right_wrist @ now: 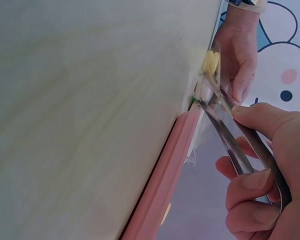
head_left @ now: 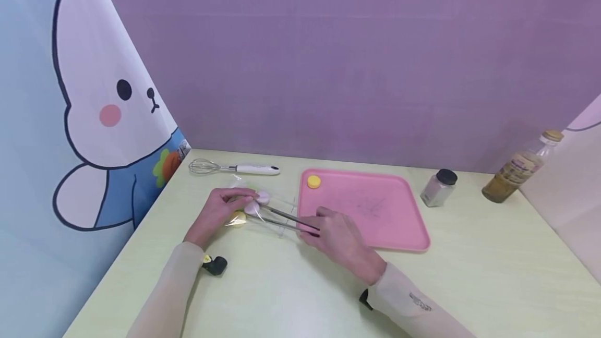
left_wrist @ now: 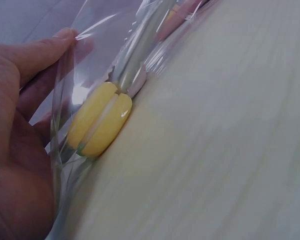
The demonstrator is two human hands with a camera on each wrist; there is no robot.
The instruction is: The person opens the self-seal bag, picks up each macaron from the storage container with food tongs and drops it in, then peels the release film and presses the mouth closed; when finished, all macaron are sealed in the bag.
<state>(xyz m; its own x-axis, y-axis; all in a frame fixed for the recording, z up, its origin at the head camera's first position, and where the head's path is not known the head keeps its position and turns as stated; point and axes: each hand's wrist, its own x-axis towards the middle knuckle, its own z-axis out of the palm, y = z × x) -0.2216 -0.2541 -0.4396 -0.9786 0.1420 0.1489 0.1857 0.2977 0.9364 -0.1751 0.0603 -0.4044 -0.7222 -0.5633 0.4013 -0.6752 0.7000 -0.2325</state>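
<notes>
My right hand (head_left: 338,236) grips a pair of metal tongs (right_wrist: 225,132), their arms reaching left into a clear plastic bag (left_wrist: 97,55). Near the tong tips, inside the bag, are two lilac macarons (head_left: 252,208); whether the tips touch one I cannot tell. A yellow macaron (left_wrist: 100,120) also lies in the bag, on the side nearer me. With thumb and fingers my left hand (head_left: 223,207) pinches the bag's film, partly covering its contents. Another yellow macaron (head_left: 313,181) sits on the pink tray (head_left: 366,213), at its far left corner.
Behind the bag lies a whisk (head_left: 257,170) with a white handle. To the right of the tray stand a black-lidded jar (head_left: 439,189) and a bottle (head_left: 518,168) of brownish liquid. A purple backdrop (head_left: 328,67) closes off the table's far edge.
</notes>
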